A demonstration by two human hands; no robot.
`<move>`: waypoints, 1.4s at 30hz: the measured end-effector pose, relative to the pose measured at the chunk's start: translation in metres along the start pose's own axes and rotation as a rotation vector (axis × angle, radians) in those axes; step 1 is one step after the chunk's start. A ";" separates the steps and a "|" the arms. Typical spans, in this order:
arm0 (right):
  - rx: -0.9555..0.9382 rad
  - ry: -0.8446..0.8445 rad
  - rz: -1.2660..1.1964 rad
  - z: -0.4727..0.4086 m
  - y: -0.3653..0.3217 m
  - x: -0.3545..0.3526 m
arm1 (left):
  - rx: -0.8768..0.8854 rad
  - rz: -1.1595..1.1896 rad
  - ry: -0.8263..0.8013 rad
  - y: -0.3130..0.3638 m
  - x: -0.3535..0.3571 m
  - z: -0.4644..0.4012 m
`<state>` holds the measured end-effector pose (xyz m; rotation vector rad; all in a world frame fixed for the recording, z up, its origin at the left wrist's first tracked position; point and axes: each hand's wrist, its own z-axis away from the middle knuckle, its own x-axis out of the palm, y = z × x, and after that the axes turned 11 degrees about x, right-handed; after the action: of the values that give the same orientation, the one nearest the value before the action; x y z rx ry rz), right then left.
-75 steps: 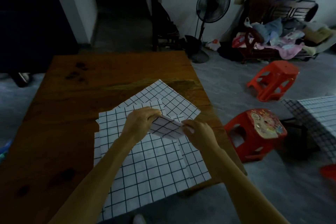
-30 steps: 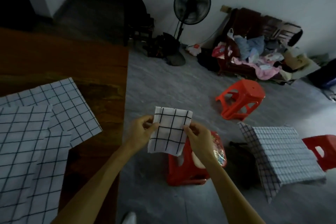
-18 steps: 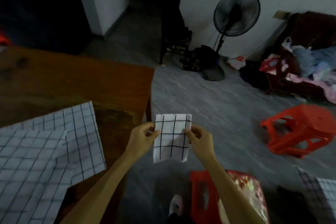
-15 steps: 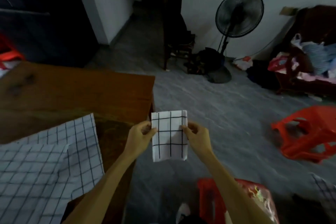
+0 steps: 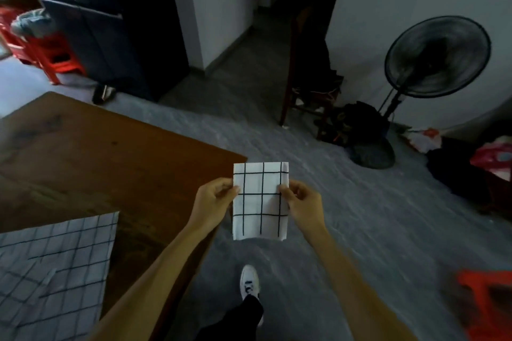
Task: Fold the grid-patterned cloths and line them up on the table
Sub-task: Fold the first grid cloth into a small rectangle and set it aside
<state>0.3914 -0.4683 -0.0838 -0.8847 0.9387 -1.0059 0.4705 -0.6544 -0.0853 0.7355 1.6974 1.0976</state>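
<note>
Left hand point(image 5: 214, 200) and right hand point(image 5: 302, 202) pinch small folded white black-grid cloth point(image 5: 260, 202) upright, off brown wooden table point(image 5: 110, 158) corner.

The folded cloth point(image 5: 260, 201) is hanging between the left hand point(image 5: 214, 199) and right hand point(image 5: 300, 202), just beyond the table point(image 5: 110, 163) corner. Unfolded cloths point(image 5: 52, 266) are lying on the table, left.

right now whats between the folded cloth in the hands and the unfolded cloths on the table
In the head view, only bare brown table and the left hand with its forearm lie between the folded cloth and the unfolded cloths.
</note>
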 end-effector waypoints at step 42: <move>-0.215 -1.259 0.266 -0.588 -0.285 0.267 | -0.373 0.176 1.144 -0.082 -0.054 -0.488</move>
<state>-0.1683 -0.8985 -0.0796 -1.2698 0.0551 0.0020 0.0367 -0.8989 -0.0682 -0.0620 2.2213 2.1270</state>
